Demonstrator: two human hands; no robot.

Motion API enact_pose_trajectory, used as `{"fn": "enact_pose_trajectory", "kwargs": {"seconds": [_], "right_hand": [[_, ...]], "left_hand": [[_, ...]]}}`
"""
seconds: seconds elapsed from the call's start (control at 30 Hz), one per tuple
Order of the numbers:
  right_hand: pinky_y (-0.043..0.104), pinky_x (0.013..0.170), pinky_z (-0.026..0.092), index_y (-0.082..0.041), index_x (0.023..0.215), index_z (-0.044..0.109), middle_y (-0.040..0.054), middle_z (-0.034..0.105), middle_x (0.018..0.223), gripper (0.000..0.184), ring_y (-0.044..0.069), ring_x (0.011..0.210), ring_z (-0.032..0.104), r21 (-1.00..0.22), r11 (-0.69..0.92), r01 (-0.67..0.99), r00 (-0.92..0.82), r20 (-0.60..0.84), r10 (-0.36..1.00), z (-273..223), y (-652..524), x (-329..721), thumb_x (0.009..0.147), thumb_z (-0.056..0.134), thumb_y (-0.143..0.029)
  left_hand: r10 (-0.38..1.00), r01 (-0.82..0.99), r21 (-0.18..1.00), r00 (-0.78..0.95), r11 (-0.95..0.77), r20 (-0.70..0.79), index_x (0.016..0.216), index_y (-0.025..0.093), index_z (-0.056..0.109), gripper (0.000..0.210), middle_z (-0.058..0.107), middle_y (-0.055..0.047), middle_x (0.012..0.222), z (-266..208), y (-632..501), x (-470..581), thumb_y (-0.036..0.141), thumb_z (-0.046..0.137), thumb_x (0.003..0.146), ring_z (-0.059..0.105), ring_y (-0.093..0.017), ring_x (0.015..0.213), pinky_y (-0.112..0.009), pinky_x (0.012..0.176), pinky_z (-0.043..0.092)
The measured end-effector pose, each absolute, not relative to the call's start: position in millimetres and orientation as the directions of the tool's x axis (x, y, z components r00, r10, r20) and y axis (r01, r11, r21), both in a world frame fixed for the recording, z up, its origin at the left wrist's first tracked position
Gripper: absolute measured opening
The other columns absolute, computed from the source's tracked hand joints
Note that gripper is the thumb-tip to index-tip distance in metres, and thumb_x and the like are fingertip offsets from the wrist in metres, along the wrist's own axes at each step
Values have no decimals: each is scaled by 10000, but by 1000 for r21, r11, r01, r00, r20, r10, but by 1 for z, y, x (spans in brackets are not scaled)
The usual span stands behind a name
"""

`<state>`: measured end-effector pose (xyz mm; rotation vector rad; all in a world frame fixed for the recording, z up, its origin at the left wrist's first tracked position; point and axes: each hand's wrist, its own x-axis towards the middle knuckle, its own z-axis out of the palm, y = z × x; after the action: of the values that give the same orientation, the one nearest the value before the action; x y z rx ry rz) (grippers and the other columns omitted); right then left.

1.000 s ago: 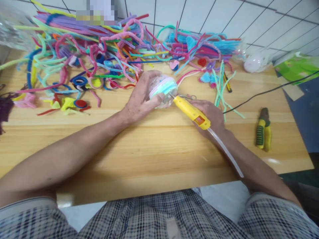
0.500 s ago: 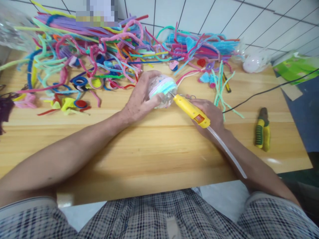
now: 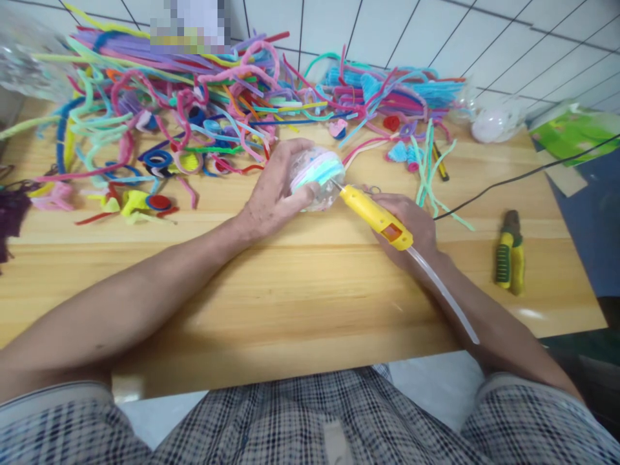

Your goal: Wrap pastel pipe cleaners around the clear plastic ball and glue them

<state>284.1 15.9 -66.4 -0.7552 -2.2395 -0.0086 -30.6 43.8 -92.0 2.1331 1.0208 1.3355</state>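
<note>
My left hand [image 3: 278, 187] is wrapped round a clear ball [image 3: 320, 171] with pastel pink, blue and green strips across its surface. Its thumb lies along the near side of the ball. My right hand [image 3: 407, 223] grips a yellow hot glue gun [image 3: 375, 216]; most of the fingers are hidden beneath the gun's body. The metal nozzle points left at the ball's right side, at or very near its surface; I cannot tell whether it touches. A translucent glue stick [image 3: 445, 294] sticks out of the gun's rear, over my right forearm.
Tangled colourful pipe cleaners [image 3: 179, 97] fill the table's back and left. Mint pipe cleaners [image 3: 426, 174] and a yellow-black cutter [image 3: 440, 161] lie right of centre. Green-yellow pliers [image 3: 511, 252] rest at the right. A black cord [image 3: 513, 173] runs rightward. Clear balls [image 3: 491, 123] stand at the back right.
The glue gun has shifted slightly to the right, its nozzle drawing a little along or away from the ball. The left hand and the ball have hardly moved.
</note>
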Motion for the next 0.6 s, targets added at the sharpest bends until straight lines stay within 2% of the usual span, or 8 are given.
{"fn": "enact_pose_trajectory", "kwargs": {"seconds": [0.1, 0.2, 0.37, 0.5, 0.6], "right_hand": [[462, 977, 738, -323, 1379, 715, 41, 888, 1261, 309, 284, 1189, 867, -244, 804, 542, -529, 644, 552, -66, 17, 287, 1072, 692, -298], [444, 956, 738, -293, 1352, 727, 50, 887, 1260, 285, 281, 1185, 868, -212, 810, 547, -554, 634, 540, -65, 18, 286, 1069, 693, -287], [432, 944, 739, -252, 1300, 734, 72, 886, 1266, 237, 265, 1149, 871, -178, 809, 561, -595, 594, 542, -67, 16, 283, 1092, 647, -327], [455, 960, 740, -283, 1283, 752, 89, 887, 1241, 249, 282, 1151, 865, -207, 760, 616, -526, 609, 593, -69, 14, 285, 1113, 625, -413], [442, 953, 739, -298, 1300, 750, 67, 887, 1231, 228, 273, 1148, 866, -218, 786, 579, -534, 626, 568, -69, 15, 289, 1103, 658, -367]], "left_hand": [[748, 366, 654, 273, -662, 604, 1574, 307, 467, 653, 621, -118, 1534, -94, 45, -32, 776, 485, 1119, 652, -352, 1438, -627, 1226, 587], [727, 357, 635, 291, -685, 622, 1586, 288, 467, 681, 621, -139, 1539, -96, 47, -32, 779, 500, 1115, 656, -361, 1434, -631, 1229, 585], [755, 341, 674, 275, -655, 595, 1570, 309, 479, 673, 615, -141, 1556, -94, 46, -31, 798, 502, 1107, 643, -362, 1451, -590, 1253, 566], [762, 321, 691, 287, -647, 580, 1570, 329, 474, 652, 604, -134, 1559, -93, 45, -32, 784, 528, 1106, 631, -367, 1460, -632, 1261, 554], [757, 325, 684, 287, -653, 587, 1574, 322, 467, 673, 606, -133, 1557, -95, 47, -33, 792, 532, 1097, 632, -373, 1455, -636, 1259, 553]]}}
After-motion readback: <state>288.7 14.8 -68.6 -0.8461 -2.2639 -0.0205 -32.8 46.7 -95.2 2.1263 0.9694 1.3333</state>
